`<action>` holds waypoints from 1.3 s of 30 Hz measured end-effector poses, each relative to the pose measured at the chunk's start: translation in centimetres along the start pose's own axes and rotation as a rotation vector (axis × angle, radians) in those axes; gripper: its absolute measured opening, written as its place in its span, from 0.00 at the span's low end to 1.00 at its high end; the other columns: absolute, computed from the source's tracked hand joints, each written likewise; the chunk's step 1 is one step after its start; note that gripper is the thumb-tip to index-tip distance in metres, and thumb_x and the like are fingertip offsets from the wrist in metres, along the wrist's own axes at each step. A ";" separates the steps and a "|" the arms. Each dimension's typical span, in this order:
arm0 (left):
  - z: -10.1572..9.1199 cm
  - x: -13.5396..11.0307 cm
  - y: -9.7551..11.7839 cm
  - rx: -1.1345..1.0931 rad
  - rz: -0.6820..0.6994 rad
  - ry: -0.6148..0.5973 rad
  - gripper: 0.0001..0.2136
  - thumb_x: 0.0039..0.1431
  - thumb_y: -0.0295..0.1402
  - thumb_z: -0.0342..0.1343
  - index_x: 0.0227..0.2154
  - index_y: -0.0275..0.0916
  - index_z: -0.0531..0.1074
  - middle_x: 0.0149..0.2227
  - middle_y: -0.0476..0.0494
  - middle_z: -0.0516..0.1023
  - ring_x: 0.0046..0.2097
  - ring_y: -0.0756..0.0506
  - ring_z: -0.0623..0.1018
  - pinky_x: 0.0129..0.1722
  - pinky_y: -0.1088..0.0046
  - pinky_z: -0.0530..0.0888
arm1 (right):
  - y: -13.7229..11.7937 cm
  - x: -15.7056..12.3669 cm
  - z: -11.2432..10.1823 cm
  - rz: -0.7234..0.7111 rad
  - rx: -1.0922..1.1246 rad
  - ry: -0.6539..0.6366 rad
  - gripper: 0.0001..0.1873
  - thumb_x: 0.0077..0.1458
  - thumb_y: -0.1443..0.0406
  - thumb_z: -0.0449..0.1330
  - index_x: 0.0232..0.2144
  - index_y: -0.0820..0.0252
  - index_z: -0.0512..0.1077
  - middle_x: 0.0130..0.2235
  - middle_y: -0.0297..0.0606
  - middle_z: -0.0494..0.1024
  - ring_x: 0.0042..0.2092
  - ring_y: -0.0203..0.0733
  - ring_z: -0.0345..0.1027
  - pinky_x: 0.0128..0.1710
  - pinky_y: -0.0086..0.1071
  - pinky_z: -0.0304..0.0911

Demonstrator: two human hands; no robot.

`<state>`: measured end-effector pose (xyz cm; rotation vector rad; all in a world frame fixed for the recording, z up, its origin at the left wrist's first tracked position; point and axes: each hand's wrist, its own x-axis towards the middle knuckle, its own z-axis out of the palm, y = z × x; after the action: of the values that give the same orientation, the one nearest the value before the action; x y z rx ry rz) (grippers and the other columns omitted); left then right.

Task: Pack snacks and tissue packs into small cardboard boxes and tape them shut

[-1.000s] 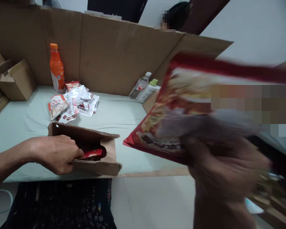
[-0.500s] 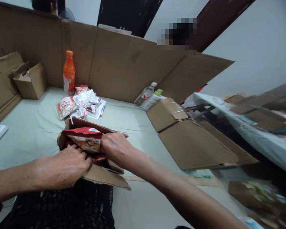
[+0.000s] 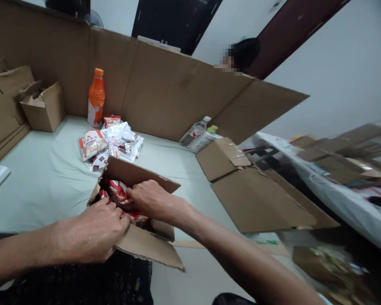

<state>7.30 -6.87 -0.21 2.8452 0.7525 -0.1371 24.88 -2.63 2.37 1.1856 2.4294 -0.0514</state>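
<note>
An open cardboard box (image 3: 152, 248) stands at the near edge of the bed-like surface, its flaps spread. Inside it lie several red snack packets (image 3: 117, 190), partly covered by my hands. My left hand (image 3: 95, 228) is closed over the near side of the box, fingertips curled inside the rim. From the right, my right hand (image 3: 149, 197) reaches into the box, its fingers closed on a red packet and partly hidden. Just beyond the box is a pile of snack packets, with a white and orange one (image 3: 92, 145) and silvery white ones (image 3: 122, 135).
An orange drink bottle (image 3: 96, 98) stands against the tall cardboard panel (image 3: 165, 84). At right, a clear bottle (image 3: 195, 131) and a green-capped bottle (image 3: 206, 137) lean behind an open carton (image 3: 257, 199). A small box (image 3: 44, 108) is at left. A person (image 3: 244, 53) is behind the panel.
The red packet that stuck up above the box rim has gone down inside, pushed by my right hand. The box and my left hand appear slightly farther right and lower in view.
</note>
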 end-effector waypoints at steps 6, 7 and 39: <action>-0.3 -0.1 -0.2 -0.031 0.011 0.037 0.20 0.58 0.28 0.61 0.53 0.29 0.75 0.52 0.24 0.80 0.57 0.28 0.78 0.63 0.45 0.70 | 0.5 -0.3 1.6 -0.146 0.223 0.182 0.28 0.61 0.65 0.67 0.62 0.59 0.68 0.54 0.48 0.80 0.49 0.50 0.77 0.42 0.36 0.69; -0.5 -0.3 -0.2 -0.050 0.012 0.044 0.20 0.57 0.28 0.61 0.53 0.30 0.75 0.52 0.26 0.80 0.57 0.29 0.78 0.62 0.47 0.71 | 0.7 -0.1 1.9 -0.183 0.248 0.155 0.28 0.59 0.66 0.68 0.61 0.60 0.69 0.55 0.48 0.80 0.50 0.49 0.77 0.44 0.37 0.70; 4.6 -1.6 -4.9 -0.173 -0.245 0.739 0.20 0.71 0.27 0.48 0.61 0.49 0.69 0.70 0.40 0.60 0.69 0.34 0.65 0.65 0.48 0.72 | 4.0 -8.6 12.3 -0.142 0.557 0.699 0.42 0.64 0.38 0.55 0.70 0.54 0.62 0.70 0.53 0.66 0.73 0.63 0.52 0.68 0.66 0.52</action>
<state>3.29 -4.47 -5.32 2.5934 1.1643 0.9399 37.03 -9.19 -4.72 1.4280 3.2511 -0.4518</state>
